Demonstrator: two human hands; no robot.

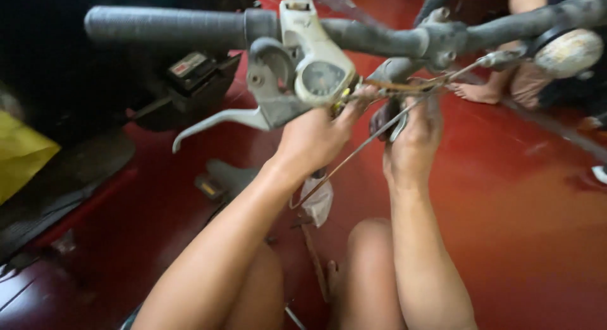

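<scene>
A bicycle handlebar (190, 27) with a dark rubber grip runs across the top of the view. On it sit a cream gear shifter (316, 64) with a round dial and a grey brake lever (253, 115). My left hand (316, 137) is raised under the shifter, fingers pinched on a thin cable (354, 154) near it. My right hand (414, 143) is closed around a small dark tool or fitting just right of the shifter, where the cables meet. The cable hangs in a loop below both hands.
Dark red floor (506, 210) lies all around. My bare knees are at the bottom. A bicycle pedal (221, 178) and a crumpled plastic bag (318, 202) lie below the bar. Another person's bare foot (477, 93) rests at upper right. A yellow object (19, 153) sits far left.
</scene>
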